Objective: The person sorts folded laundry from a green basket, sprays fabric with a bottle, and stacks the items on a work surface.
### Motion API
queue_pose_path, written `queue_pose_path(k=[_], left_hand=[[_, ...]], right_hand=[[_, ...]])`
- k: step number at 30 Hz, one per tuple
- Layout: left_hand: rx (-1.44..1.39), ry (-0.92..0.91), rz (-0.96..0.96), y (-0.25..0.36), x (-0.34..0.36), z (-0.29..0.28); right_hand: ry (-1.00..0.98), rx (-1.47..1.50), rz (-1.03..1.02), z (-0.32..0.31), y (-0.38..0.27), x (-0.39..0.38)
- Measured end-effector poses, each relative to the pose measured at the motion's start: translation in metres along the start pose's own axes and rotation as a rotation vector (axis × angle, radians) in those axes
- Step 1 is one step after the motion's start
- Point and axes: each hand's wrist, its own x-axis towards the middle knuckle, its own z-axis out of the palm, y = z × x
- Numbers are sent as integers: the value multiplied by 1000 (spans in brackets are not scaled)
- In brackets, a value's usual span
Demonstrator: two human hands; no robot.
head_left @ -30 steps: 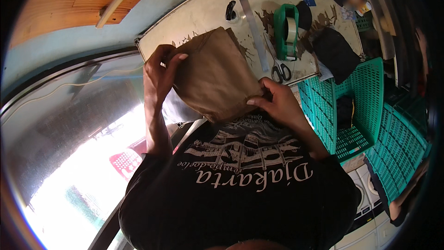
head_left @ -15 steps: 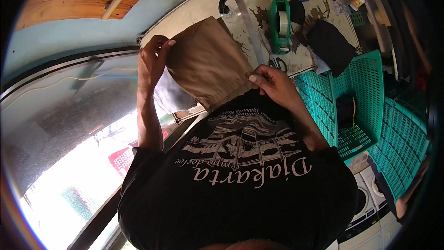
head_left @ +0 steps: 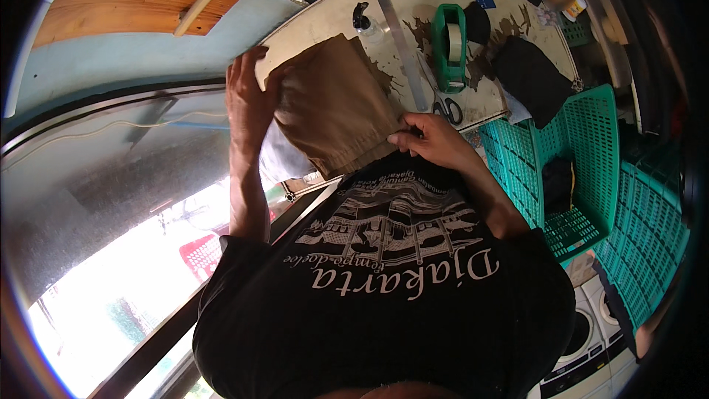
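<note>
A folded brown garment (head_left: pixel 332 103) lies on the worn, pale tabletop (head_left: pixel 325 13), its seamed edge toward my body. At its near right corner, my right hand (head_left: pixel 428 137) pinches the fabric between thumb and fingers. My left hand (head_left: pixel 249 100) is at the garment's left edge. Its fingers are stretched out past the edge, apart from the thumb, which lies against the cloth. A pale cloth (head_left: pixel 284 155) shows partly beneath the garment on the left.
Beyond the garment are a spray bottle (head_left: pixel 366 26), a metal ruler (head_left: pixel 402 52), black-handled scissors (head_left: pixel 447 109) and a green tape dispenser (head_left: pixel 449 48). A dark folded cloth (head_left: pixel 532 77) rests at the table's right edge. Green plastic baskets (head_left: pixel 591 155) stand right, above white washing machines (head_left: pixel 591 325).
My left hand has loosened from the garment's far left corner and straightened its fingers. My right hand still pinches the near right corner. The whole view has shifted slightly.
</note>
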Motion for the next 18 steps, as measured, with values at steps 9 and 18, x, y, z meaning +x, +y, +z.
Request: queue_pose_path(k=[9,18], left_hand=[[-207,-176,66,84,-14,33],[-174,-105,13,57,22,36]], right_hand=[[-63,-124,-38,-6,-6,8],[-11,-406,-140,-10,-20,8]])
